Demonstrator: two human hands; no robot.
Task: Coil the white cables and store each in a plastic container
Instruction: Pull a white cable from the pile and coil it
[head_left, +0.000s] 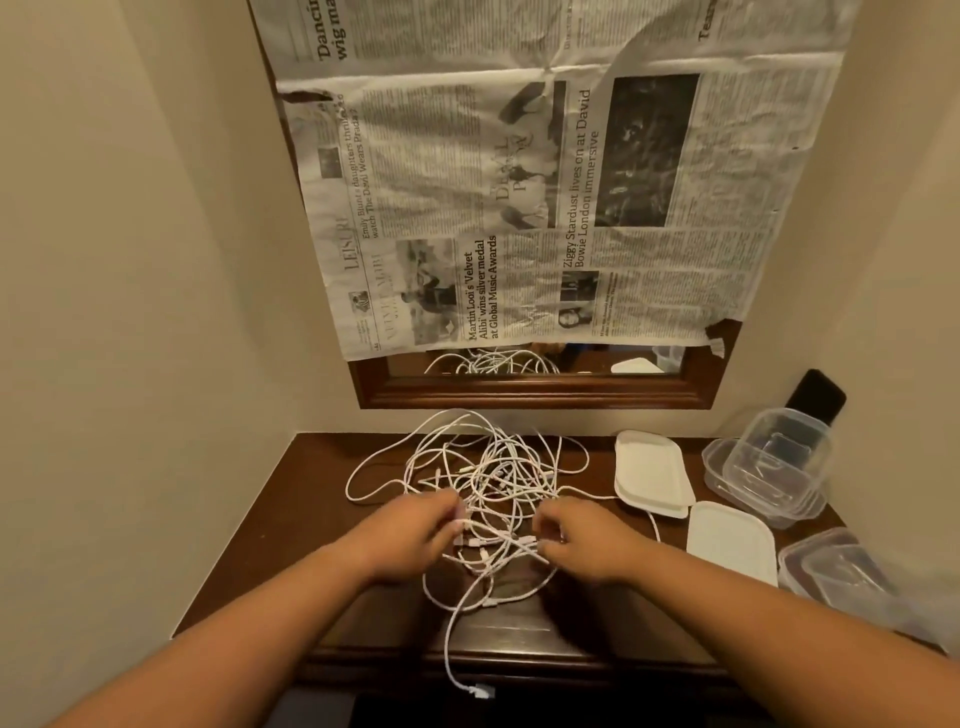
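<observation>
**Both hands in cable tangle, containers waiting at right**

Left hand (415, 525): fingers curled, tips pinched on strands at the tangle's left side. Right hand (576, 535): fingers bent inward, tips on strands at the right side; cannot tell if it truly grips or only touches, motion blur.

White cables (493, 478): one knotted heap mid-table, count not readable; one strand hangs over the front edge, its plug end (480, 691) dangling below.

Lids: two white, lid one (652, 473) far, lid two (730, 540) nearer, just beside each other. Clear containers: far stack (769, 467) of at least two nested, near stack (836, 571) blurred, count unclear.

Dark wooden table (311, 525) in a narrow cream-walled alcove. Wood-framed mirror (530, 387) above, mostly covered by newspaper (545, 182). Black phone (815, 397) leans against the right wall.
</observation>
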